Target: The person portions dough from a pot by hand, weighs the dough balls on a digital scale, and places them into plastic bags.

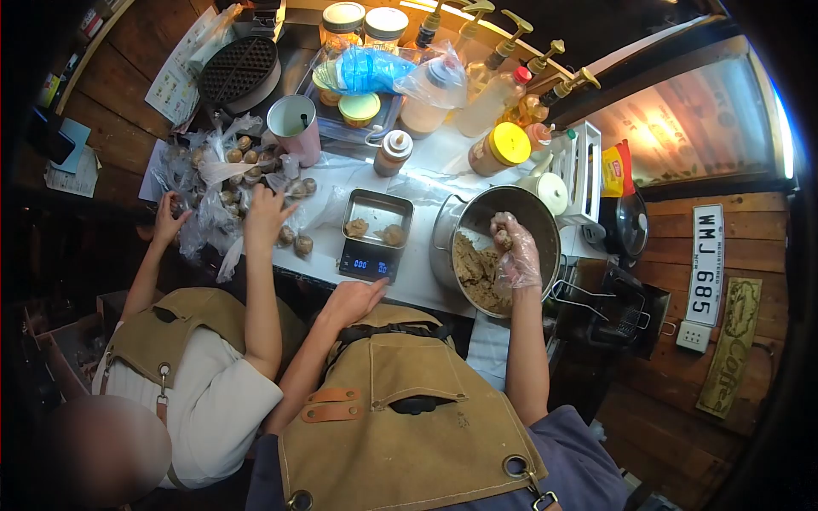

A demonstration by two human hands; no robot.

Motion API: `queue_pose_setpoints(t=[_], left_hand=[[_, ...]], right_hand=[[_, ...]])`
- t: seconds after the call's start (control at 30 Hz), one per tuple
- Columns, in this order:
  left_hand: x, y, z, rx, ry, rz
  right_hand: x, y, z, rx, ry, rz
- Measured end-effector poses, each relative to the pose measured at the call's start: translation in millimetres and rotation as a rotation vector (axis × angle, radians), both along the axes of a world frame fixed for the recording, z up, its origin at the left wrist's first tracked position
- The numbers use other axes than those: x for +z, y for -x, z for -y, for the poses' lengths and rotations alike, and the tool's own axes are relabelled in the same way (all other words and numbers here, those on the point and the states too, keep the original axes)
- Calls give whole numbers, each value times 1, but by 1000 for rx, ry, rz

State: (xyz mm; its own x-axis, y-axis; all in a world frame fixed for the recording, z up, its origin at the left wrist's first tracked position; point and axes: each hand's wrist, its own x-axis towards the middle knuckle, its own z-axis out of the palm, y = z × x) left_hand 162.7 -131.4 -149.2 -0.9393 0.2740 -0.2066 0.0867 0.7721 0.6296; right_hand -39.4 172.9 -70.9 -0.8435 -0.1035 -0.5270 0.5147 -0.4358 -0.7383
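Right hand [517, 262], gloved in clear plastic, is inside the pot [442, 243] at three o'clock from the scale [366, 265], fingers closed around a piece of the brown dough [477, 277] that covers much of the bottom; the left hand [356, 301], bare, stretches its index finger to the scale's front edge, its other fingers too hidden to tell how far they close. Judging by what shows, the work is partway: two lumps [391, 235] sit apart in the metal tray [379, 207] on the scale, many rounded balls [302, 244] lie toward ten o'clock, mostly among plastic bags, and plenty of dough is left. A co-worker's hands [266, 217] are at those bags, near nine o'clock. Across the white, veined counter [426, 285], a squeeze bottle [394, 155] stands at twelve o'clock, a yellow-lidded jar [494, 153] at two, pump bottles [535, 104] beyond it, and a waffle iron [243, 72] at eleven. Warm light falls on plank walls [665, 230], with a number plate [705, 264] at three o'clock and a coffee sign [729, 349] toward four.
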Motion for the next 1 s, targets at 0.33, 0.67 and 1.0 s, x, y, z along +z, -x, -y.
queue_pose_setpoints(t=[0.33, 0.67, 1.0], left_hand=[[5, 1, 0, -5, 10, 46], [6, 1, -2, -34, 59, 43], [1, 0, -3, -39, 68, 46]], right_hand=[[23, -3, 8, 37, 23, -103], [3, -5, 21, 241, -256, -185], [-9, -12, 28, 937, -974, -898]])
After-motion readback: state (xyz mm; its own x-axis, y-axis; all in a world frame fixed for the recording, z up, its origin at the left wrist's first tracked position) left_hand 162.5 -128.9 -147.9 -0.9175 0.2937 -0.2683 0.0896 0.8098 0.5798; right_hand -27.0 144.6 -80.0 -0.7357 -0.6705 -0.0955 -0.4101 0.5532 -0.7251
